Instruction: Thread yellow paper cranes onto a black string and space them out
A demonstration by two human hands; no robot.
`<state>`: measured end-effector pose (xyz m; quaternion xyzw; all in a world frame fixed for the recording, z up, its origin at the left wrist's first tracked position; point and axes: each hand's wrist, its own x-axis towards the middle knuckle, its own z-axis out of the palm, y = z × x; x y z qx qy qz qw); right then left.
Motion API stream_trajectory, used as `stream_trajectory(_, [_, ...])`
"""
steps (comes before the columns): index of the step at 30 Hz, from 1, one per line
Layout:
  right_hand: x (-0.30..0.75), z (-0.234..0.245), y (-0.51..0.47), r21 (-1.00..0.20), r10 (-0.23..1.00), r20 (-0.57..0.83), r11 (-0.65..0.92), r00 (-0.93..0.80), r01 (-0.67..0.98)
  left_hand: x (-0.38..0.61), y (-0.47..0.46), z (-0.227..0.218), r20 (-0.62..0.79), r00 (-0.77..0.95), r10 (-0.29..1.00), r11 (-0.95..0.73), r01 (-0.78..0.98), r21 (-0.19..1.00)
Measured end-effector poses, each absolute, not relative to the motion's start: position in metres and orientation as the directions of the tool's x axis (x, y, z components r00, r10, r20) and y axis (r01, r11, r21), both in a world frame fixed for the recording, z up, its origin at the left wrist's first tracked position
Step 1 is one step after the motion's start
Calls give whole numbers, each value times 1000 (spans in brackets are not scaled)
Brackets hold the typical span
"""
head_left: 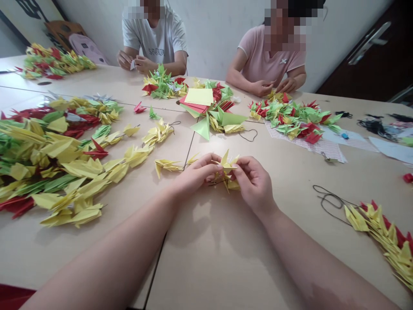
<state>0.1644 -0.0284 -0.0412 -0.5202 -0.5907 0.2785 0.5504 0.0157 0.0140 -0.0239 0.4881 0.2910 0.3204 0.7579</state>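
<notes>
Between my hands, above the middle of the table, is a yellow paper crane [228, 163] with its points spread. My left hand [204, 168] pinches it from the left, and my right hand [253, 178] grips its other side with thumb and finger. Just below hang more yellow folded paper pieces [232, 185], partly hidden by my fingers. A dark cord [217, 183] shows under my left fingertips. Left of my left hand, a few yellow paper cranes [168, 165] lie on the table.
A large heap of strung paper cranes [74, 168] covers the left side. Square paper sheets [199, 96] lie on more cranes ahead. A yellow and red crane string [383, 237] with looped cord rests at right. Two people [155, 43] sit across the table [200, 258], their hands on small paper pieces.
</notes>
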Motion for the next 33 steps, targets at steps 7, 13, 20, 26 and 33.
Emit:
stream_trajectory(7, [164,-43,-27,-909,926,350,298,143,292,16,14,-25,-106,643,758,303,-204,931])
stream_trajectory(13, [164,-44,-27,-903,921,360,306,146,302,16,14,-24,-112,643,758,301,-192,934])
stream_trajectory(20, [164,-45,-27,-907,922,358,305,149,290,16,14,-24,-104,661,743,323,-217,921])
stream_trajectory(26, [164,-43,-27,-906,924,352,297,148,300,15,15,-24,-111,668,736,332,-214,919])
stream_trajectory(33, [163,-42,-28,-901,926,346,284,151,328,15,16,-26,-103,682,724,335,-217,917])
